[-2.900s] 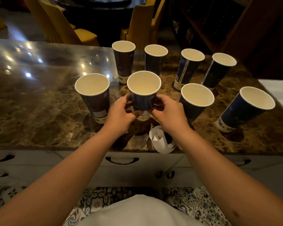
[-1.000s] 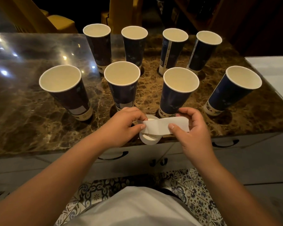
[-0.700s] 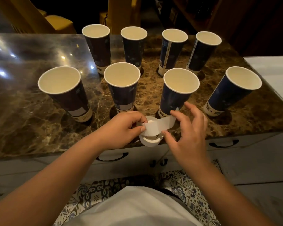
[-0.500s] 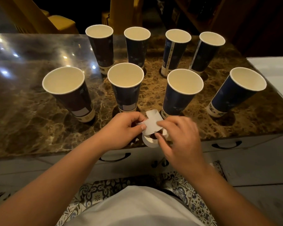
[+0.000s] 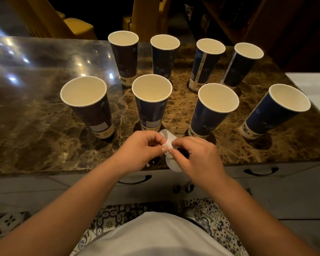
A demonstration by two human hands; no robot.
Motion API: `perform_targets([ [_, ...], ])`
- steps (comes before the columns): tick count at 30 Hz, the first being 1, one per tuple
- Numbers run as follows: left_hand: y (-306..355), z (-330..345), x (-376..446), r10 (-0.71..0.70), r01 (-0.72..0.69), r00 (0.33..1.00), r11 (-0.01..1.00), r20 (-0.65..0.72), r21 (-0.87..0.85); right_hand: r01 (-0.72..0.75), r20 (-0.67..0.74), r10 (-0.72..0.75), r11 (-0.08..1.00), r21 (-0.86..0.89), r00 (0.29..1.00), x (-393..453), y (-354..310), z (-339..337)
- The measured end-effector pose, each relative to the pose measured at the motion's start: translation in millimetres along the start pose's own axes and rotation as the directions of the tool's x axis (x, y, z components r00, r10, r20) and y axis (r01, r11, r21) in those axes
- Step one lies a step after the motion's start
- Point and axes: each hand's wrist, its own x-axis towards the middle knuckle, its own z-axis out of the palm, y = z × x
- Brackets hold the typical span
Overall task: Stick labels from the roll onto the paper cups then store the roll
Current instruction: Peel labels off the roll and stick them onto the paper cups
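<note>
Eight tall dark-blue paper cups with cream interiors stand upright in two rows of four on the brown marble desk [image 5: 44, 126]. The front-row cup second from left [image 5: 151, 102] serves as landmark; it carries a pale rectangular label near its base, as does the front-left cup [image 5: 89, 106]. The white paper label roll [image 5: 171, 161] is held just in front of the landmark cup, above the desk's near edge, its loose strip rising between both hands. The left hand [image 5: 140, 152] and the right hand [image 5: 196, 156] each pinch the strip with thumb and curled fingers, fingertips nearly touching.
</note>
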Motion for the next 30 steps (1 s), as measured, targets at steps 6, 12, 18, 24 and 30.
perform_targets([
  [6,-2.9,2.0,-1.2,0.049,-0.050,0.999,0.998,0.022,0.025,0.058,0.037,-0.055,0.996,-0.074,0.998,0.6,-1.1,-4.6],
  [12,-1.1,4.9,-2.4,0.079,-0.080,0.997,0.995,0.012,0.064,0.056,0.022,-0.055,0.997,-0.058,0.998,3.0,-2.7,-9.4],
  [18,-1.8,8.6,-3.9,0.102,-0.101,0.995,0.992,-0.003,0.076,0.161,0.028,-0.159,0.966,-0.201,0.987,1.3,1.3,-10.0],
  [24,-1.5,10.4,-5.5,0.055,-0.052,0.995,0.998,-0.080,0.044,0.045,-0.036,-0.051,0.987,-0.153,0.998,2.5,-2.7,-8.1],
  [30,-2.6,13.6,-9.9,0.001,0.003,0.981,1.000,-0.195,0.021,-0.323,-0.110,0.356,0.915,0.242,0.928,0.5,-0.4,-15.6],
])
